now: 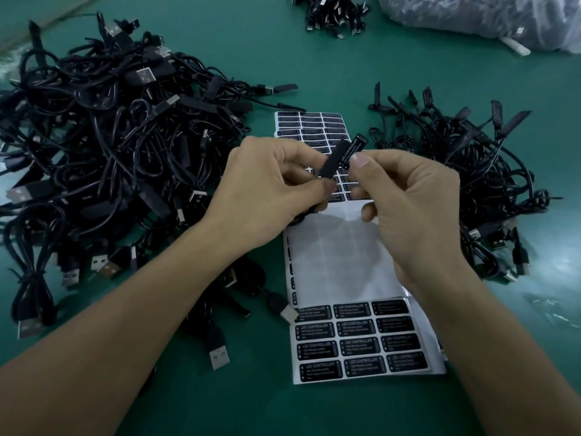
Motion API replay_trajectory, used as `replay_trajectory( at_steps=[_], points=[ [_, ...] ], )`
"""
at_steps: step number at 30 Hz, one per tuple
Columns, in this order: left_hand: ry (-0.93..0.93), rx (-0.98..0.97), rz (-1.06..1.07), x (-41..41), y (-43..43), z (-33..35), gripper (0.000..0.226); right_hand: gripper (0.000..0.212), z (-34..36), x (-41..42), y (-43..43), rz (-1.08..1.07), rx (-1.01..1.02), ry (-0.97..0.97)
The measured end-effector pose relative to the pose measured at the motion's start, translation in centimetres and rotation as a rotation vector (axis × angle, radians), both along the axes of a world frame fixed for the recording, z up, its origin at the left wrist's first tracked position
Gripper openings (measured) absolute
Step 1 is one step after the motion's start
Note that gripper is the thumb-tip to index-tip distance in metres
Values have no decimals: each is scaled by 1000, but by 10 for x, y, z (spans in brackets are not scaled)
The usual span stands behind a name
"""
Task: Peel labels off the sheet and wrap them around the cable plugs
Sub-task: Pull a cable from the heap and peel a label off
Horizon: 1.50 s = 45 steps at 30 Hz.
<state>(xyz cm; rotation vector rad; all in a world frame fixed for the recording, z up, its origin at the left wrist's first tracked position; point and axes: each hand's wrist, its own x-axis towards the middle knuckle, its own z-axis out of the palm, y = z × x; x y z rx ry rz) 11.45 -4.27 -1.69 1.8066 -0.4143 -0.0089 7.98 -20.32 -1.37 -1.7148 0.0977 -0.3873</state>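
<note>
Dim, cool light from above falls on a green table (251, 58), leaving a pale sheen near its right edge and whitish glare on a plastic bag (471, 20). The left hand (267, 184) and right hand (408, 199) throw a soft grey shadow on the label sheet (345, 262). Wide-angle distortion stretches the corners; the far cables (333, 11) are blurred.

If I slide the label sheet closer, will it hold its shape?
Probably not: the sheet looks thin and seems lifted at its right edge, so it likely flexes. It seems light and should slide easily on the smooth table.
</note>
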Motion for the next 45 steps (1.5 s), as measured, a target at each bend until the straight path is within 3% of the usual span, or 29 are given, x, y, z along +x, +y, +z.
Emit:
replay_trajectory(
  at_steps=[21,45],
  points=[
    [45,-74,-14,-1,-2,-2,18,15,0,0,5,71,-82,-47],
    [69,-69,10,-1,-3,-1,14,16,-2,-2,10,-27,-172,-118]
  ],
)
